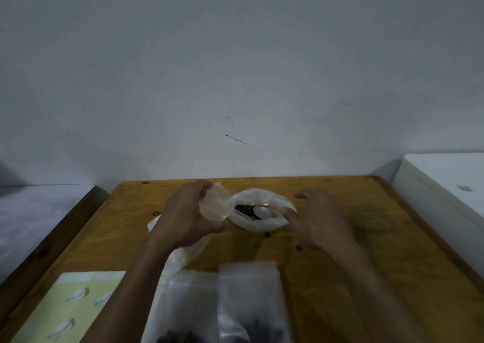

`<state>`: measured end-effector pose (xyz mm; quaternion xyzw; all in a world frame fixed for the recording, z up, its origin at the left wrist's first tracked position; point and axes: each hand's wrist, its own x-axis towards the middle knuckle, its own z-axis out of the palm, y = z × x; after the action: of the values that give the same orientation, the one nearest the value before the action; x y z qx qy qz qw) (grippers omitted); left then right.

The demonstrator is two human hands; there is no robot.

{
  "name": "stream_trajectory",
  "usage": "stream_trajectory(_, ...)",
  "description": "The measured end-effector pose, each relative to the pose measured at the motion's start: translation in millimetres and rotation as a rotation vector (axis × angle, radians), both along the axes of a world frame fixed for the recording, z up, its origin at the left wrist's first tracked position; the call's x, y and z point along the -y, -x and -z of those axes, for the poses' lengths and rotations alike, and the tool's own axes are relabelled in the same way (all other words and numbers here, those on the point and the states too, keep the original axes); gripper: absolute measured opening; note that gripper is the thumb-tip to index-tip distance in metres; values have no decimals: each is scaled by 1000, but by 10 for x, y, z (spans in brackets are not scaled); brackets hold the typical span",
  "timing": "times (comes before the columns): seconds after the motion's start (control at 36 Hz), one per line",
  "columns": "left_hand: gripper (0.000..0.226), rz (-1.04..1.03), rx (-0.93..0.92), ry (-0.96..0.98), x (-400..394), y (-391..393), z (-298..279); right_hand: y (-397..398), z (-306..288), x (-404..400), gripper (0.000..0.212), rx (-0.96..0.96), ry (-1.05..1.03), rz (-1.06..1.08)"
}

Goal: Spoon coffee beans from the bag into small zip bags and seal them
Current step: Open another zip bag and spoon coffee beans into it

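My left hand [188, 217] pinches an empty zip bag [214, 204] beside the open bean bag [259, 206]; right hand [318, 219] hovers released, bare surface [392, 238] rightward.

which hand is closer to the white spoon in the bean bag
Right. The right hand has its fingertips at the bag's open mouth, just beside the white spoon. The left hand grips a small zip bag on the spoon's far side, farther off.
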<state>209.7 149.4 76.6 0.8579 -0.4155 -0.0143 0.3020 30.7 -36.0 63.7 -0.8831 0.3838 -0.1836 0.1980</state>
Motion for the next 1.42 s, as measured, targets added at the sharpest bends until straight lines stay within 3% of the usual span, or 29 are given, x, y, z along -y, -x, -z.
stream_trajectory(0.08,95,37,-38,-62,77,2,6,86,60,49,72,-108,-149,28)
stream_trajectory(0.14,95,76,-62,-130,137,4,9,115,80,39,69,-66,-257,35)
stream_trajectory(0.25,92,119,-172,-232,238,-16,23,120,155,-19,27,298,-551,93)
stream_trajectory(0.39,94,115,-250,-268,297,-62,76,22,205,-89,9,615,-762,143)
stream_trajectory(0.44,94,106,-263,-261,310,-68,98,-5,229,-118,10,658,-686,138)
stream_trajectory(0.61,96,63,-244,-233,291,-40,153,51,374,-225,17,557,165,-119)
stream_trajectory(0.75,100,48,-247,-200,269,-7,183,20,562,-271,24,482,281,-184)
stream_trajectory(0.92,98,52,-220,-153,256,47,161,-60,591,-352,18,652,49,-92)
stream_trajectory(1.06,95,46,-197,-152,247,59,138,-80,627,-322,20,652,-120,-39)
stream_trajectory(1.31,95,51,-177,-145,249,102,130,-169,609,-435,18,890,-796,227)
stream_trajectory(1.42,95,50,-177,-155,235,90,153,-159,567,-436,19,926,-821,252)
